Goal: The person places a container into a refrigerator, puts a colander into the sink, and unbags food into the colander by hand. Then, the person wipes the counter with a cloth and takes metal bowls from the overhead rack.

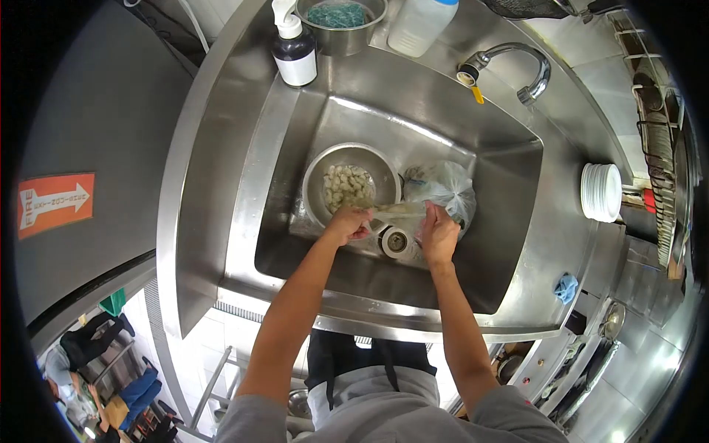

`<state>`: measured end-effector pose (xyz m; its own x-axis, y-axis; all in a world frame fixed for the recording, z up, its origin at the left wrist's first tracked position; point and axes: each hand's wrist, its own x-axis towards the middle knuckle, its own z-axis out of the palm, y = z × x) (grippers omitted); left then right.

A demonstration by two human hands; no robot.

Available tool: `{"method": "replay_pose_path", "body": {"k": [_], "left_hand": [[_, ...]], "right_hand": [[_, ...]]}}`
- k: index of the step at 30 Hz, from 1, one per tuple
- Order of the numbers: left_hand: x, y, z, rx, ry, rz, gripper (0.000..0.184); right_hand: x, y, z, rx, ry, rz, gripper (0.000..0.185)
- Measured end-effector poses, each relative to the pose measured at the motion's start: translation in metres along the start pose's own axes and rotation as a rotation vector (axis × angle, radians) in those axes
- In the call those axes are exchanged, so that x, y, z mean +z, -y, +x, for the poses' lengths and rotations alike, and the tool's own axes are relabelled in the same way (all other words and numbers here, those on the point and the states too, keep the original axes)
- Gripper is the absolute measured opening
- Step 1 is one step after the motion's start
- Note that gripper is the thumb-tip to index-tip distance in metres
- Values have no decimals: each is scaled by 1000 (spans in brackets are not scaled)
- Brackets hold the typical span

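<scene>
My left grip (pixel 350 225) and right grip (pixel 440 236) pinch a clear bag (pixel 399 212) so it stretches between them, bowl (pixel 387 179) just beyond my left.

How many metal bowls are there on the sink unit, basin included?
2. One sits in the basin by the left hand, holding pale pieces; the other is on the back ledge beside the pump bottle. No others show there.

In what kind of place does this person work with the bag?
Probably a restaurant kitchen: there is a large steel sink with a metal bowl in it, a stack of white plates, and a fire extinguisher sign.
</scene>
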<state>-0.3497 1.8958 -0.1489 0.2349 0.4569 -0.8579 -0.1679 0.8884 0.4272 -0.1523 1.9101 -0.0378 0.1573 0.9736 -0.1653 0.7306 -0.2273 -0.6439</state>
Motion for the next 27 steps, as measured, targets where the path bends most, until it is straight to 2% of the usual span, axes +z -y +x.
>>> {"method": "replay_pose_path", "body": {"k": [2, 5, 9, 11, 12, 14, 15, 16, 18, 20, 21, 22, 23, 24, 26, 27], "left_hand": [[2, -5, -7, 12, -2, 28, 25], [-1, -9, -17, 45, -1, 21, 26], [3, -9, -22, 49, -44, 10, 23], [20, -3, -26, 308, 32, 109, 22], [29, 6, -22, 307, 32, 109, 22], [47, 24, -14, 569, 99, 460, 22], [54, 16, -31, 597, 86, 715, 22], [57, 13, -36, 597, 101, 711, 22], [55, 10, -35, 448, 365, 812, 21], [48, 15, -18, 488, 385, 848, 23], [46, 13, -16, 550, 303, 931, 25], [43, 14, -15, 606, 219, 1010, 28], [41, 12, -14, 603, 224, 1007, 28], [41, 7, -16, 612, 178, 1111, 31], [43, 0, -21, 624, 125, 1210, 34], [43, -1, -25, 606, 102, 1245, 35]], "right_hand": [[-1, 6, 5, -73, -130, 34, 26], [-5, 23, 6, -138, -150, 63, 23], [2, 12, 5, -16, -87, 110, 23], [19, -23, 3, -161, 34, 147, 21], [19, -22, -2, -160, 34, 148, 21], [15, -21, -15, 723, 542, 901, 18], [20, -39, -20, 730, 531, 896, 18], [34, -72, -25, 665, 567, 866, 19], [40, -110, -25, 604, 592, 827, 25], [41, -132, -15, 528, 555, 211, 26], [45, -145, -5, 531, 553, 211, 26], [48, -158, 6, 398, 483, 85, 27], [53, -169, 17, 262, 412, -40, 28], [58, -175, 23, 267, 412, -44, 28], [72, -183, 39, 38, 271, -150, 28], [77, -191, 49, 35, 273, -149, 28]]}}
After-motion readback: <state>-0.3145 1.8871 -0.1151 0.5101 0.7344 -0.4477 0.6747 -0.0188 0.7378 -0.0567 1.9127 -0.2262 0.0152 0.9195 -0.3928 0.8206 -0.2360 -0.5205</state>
